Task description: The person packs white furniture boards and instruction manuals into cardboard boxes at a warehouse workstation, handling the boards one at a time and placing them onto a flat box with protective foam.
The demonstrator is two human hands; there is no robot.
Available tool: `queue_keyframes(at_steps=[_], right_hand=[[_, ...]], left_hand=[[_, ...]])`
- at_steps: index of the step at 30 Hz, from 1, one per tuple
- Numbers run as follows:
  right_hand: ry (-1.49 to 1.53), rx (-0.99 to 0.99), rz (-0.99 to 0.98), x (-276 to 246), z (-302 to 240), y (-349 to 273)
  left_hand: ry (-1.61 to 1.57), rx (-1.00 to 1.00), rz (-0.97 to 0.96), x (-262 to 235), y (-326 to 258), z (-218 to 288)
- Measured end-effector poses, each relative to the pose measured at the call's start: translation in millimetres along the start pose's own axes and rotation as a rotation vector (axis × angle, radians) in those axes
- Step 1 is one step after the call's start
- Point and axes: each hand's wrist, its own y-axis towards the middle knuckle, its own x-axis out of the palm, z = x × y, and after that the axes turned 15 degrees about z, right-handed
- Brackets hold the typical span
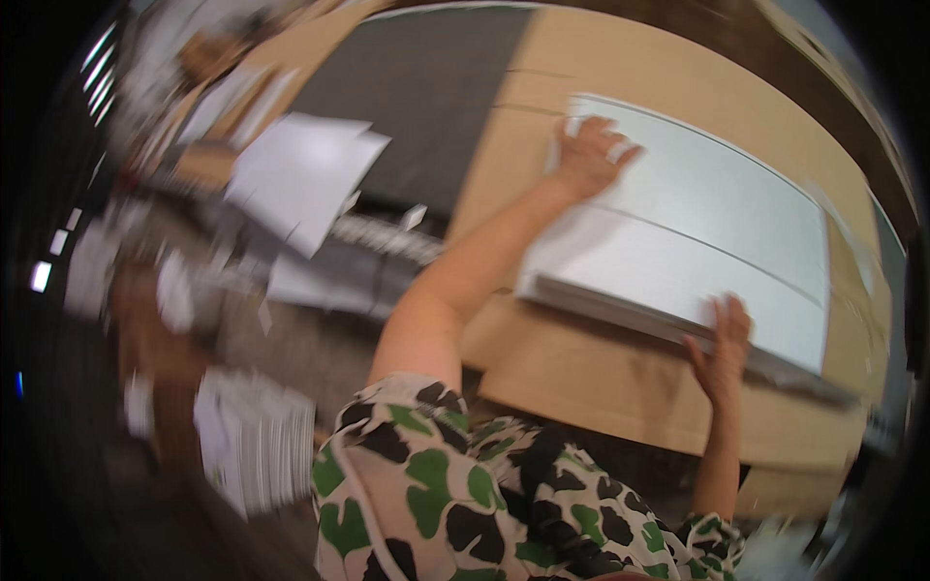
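Observation:
A broad white stack (678, 228), flat-topped with a dark line running across it, lies on brown cardboard to the right; I cannot tell whether it is sheets or thin board. Toward its far left corner, my left hand (591, 160) rests on top with fingers spread. Something white is wrapped around one of those fingers. My right hand (722, 353) is at the near edge, thumb apart and fingers stretched over the top surface, somewhat blurred. Neither hand grips anything visible.
Brown cardboard (542, 363) covers the table under the stack, beside a dark grey surface (407, 97). Loose white sheets (295, 174) overhang the table's left side. A pile of white sheets (254, 441) stands lower left. A clear strip (843, 232) lies at the stack's right edge.

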Motion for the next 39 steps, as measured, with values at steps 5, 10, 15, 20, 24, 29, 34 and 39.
queue_keyframes(at_steps=[5, 10, 15, 20, 24, 29, 34, 39], right_hand=[[-0.075, -0.026, 0.030, -27, -3, -7], [0.082, 0.044, 0.274, -27, -42, 3], [0.679, 0.297, 0.324, 10, -157, 17], [1.122, 0.501, -0.337, 77, -325, 21], [1.262, 0.884, -0.735, 155, -455, 50], [1.344, 1.112, -0.871, 271, -553, 95], [1.411, 1.236, -0.787, 333, -598, 145], [1.612, 1.573, -0.562, 347, -614, 168]], left_hand=[[0.123, -0.200, 0.082, -182, -89, -24], [0.222, -1.129, -0.089, -362, -198, -112], [0.044, -1.853, 0.580, -474, -269, -243], [-0.110, -1.751, 0.663, -511, -240, -363], [-0.235, -1.746, 0.710, -496, -223, -446], [-0.511, -1.780, 0.738, -486, -206, -507], [-0.625, -1.621, 0.817, -491, -197, -504], [-0.729, -1.720, 0.655, -485, -190, -434]])
